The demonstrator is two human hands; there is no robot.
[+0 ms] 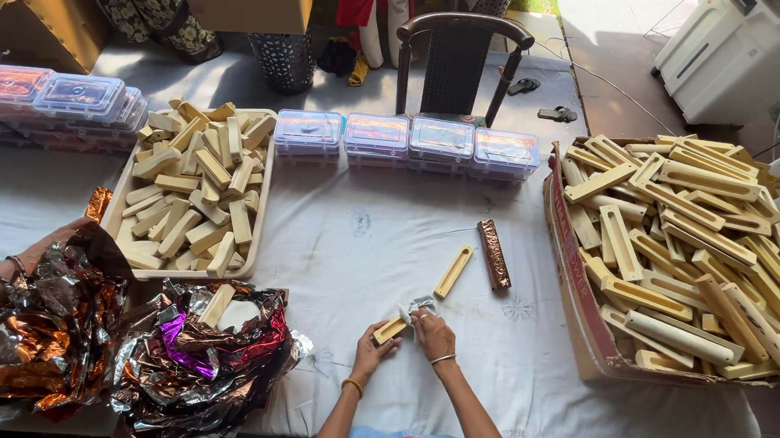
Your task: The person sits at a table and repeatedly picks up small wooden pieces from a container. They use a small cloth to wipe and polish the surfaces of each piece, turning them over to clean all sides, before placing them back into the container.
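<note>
Cream stick (391, 330) pinched by both hands, bare cloth (353, 235) ahead.

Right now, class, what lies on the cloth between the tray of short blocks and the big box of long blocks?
The head view shows two things: a cream block and a foil-wrapped bar, lying apart.
</note>
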